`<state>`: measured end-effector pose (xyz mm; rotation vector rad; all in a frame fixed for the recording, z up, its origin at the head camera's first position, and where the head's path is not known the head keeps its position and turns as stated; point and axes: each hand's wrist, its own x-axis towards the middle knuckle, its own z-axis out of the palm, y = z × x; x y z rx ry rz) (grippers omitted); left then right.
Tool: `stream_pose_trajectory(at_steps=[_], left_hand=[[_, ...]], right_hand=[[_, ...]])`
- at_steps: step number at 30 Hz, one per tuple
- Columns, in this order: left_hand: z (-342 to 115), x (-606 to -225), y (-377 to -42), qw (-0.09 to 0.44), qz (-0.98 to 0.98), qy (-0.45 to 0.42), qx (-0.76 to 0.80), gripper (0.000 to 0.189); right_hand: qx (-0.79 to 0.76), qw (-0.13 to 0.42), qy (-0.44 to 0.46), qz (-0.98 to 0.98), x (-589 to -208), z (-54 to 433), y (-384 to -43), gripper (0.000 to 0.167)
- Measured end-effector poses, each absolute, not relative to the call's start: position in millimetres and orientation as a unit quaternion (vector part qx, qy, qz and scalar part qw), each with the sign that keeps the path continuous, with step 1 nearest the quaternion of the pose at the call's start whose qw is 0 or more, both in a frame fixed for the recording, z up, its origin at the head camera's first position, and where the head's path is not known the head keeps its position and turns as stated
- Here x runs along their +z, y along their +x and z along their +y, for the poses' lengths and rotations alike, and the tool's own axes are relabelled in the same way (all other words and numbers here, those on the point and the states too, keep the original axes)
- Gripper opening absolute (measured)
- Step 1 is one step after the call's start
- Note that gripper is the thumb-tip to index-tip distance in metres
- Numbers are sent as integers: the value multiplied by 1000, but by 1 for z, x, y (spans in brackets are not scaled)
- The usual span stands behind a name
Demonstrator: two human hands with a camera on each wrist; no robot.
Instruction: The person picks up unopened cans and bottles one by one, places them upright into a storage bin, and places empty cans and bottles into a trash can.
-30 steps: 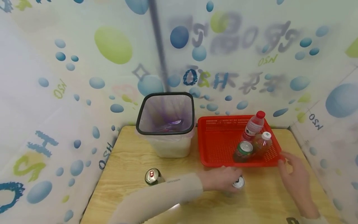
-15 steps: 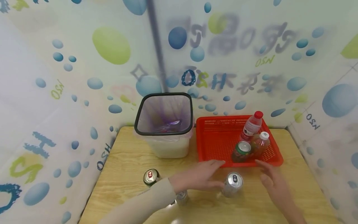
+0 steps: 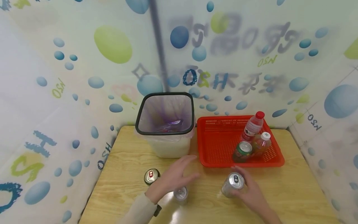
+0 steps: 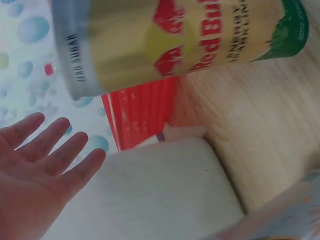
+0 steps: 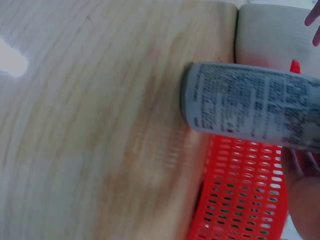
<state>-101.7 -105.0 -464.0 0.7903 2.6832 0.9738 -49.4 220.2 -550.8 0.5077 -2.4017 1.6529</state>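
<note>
My left hand (image 3: 174, 176) hovers with spread, straight fingers beside a silver-topped can (image 3: 181, 194). The left wrist view shows that hand (image 4: 45, 170) holding nothing, near a gold Red Bull can (image 4: 195, 40). My right hand (image 3: 254, 192) holds a silver drink can (image 3: 232, 186) from its right side, thumb in front and fingers behind. Its printed grey side (image 5: 250, 102) shows in the right wrist view, with part of the hand (image 5: 306, 200) at the frame's edge. A dark can with a red tab (image 3: 151, 176) stands left of the left hand.
A white bin (image 3: 169, 146) with a black rim and a liner, some rubbish inside, stands at the back. Right of it, a red basket (image 3: 215, 140) holds a red-capped bottle (image 3: 253, 126), a white-capped bottle (image 3: 261, 144) and a green-rimmed can (image 3: 242, 152). Patterned sheeting surrounds the wooden table (image 3: 123, 155).
My left hand has let go of the silver drink can and moved left over the silver-topped can. My right hand has come left from the basket's edge and taken hold of the silver drink can.
</note>
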Motion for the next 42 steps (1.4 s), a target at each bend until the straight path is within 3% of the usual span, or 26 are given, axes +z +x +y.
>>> stream_pose_trajectory(at_steps=[7,14,18,30,42], left_hand=[[-117,-476,-93,65,906,212,360,67],[-121,-483,-92,60,904,191,378,66],[-121,-484,-91,55,903,191,381,64],[-120,-489,-89,34,902,192,385,60],[-121,-491,-90,38,903,188,384,60]], right_hand=[[561,77,125,-815,-560,211,-50,92],[550,86,100,-825,-563,206,-51,66],[542,92,103,-829,-559,203,-49,59],[513,114,107,-844,-557,204,-51,59],[519,144,121,-834,-499,216,-77,59]])
